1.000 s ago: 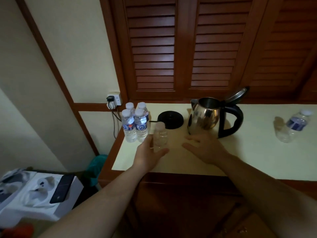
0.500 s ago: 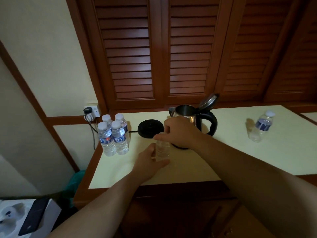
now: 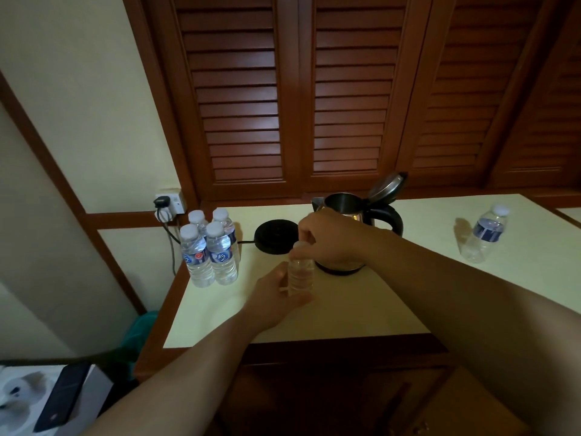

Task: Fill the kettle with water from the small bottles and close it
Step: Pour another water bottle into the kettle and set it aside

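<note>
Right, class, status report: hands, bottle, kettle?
Left hand grips small bottle; right hand pinches its cap. Kettle lid open, off its base. Nothing in the way.

Left hand [image 3: 276, 302] curled low at frame centre, gripping; right hand [image 3: 330, 239] reached over just above it, fingertips pinching.

Dim, soft focus, wide-angle edge distortion

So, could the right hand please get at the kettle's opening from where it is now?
Probably yes: the kettle stands just behind the right hand, its lid tipped up, with nothing between them; that hand, though, is gripping the bottle cap.
</note>
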The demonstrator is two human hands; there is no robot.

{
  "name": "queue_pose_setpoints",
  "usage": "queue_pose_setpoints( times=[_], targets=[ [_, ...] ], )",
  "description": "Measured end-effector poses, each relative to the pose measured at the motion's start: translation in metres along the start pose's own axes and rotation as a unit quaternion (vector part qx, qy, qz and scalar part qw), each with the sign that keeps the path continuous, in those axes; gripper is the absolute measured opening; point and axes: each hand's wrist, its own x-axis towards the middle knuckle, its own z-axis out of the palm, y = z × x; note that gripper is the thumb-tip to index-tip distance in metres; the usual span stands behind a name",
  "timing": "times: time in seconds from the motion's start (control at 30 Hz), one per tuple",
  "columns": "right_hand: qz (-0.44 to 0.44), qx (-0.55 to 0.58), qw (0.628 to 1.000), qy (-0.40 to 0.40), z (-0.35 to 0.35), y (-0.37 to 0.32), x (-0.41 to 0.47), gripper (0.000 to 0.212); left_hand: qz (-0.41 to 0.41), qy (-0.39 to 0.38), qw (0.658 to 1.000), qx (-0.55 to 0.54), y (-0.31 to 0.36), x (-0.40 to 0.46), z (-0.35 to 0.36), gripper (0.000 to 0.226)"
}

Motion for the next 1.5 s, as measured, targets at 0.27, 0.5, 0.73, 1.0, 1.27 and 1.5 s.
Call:
queue_pose_setpoints(
  times=[0.27, 0.5, 0.73, 1.0, 1.27, 1.5],
  targets=[
    [-0.023, 0.056, 0.998, 0.029, -0.032, 0.029, -0.01, 0.032, -0.001, -0.004, 1.0, -0.011, 0.001, 0.0, -0.001, 0.043],
    [0.07, 0.094, 0.991, 0.063, 0.034, 0.069, -0.051, 0.018, -0.002, 0.009, 0.999, -0.032, 0.003, -0.001, 0.003, 0.041],
    [0.13, 0.03, 0.991, 0.013, 0.101, 0.075, -0.07, 0.037, 0.006, 0.038, 0.999, -0.006, 0.009, -0.004, 0.007, 0.046],
    [0.273, -0.006, 0.927, 0.257, 0.102, 0.088, -0.077, 0.06, 0.008, 0.076, 0.996, -0.043, 0.019, -0.003, 0.014, 0.032],
    [0.338, 0.033, 0.855, 0.392, 0.038, 0.093, -0.058, 0.105, 0.048, 0.124, 0.991, -0.026, 0.045, 0.033, -0.004, 0.035],
    [0.31, 0.15, 0.866, 0.362, 0.044, 0.104, -0.024, 0.094, 0.095, 0.128, 0.987, 0.013, 0.068, 0.069, -0.031, 0.038]
  ],
)
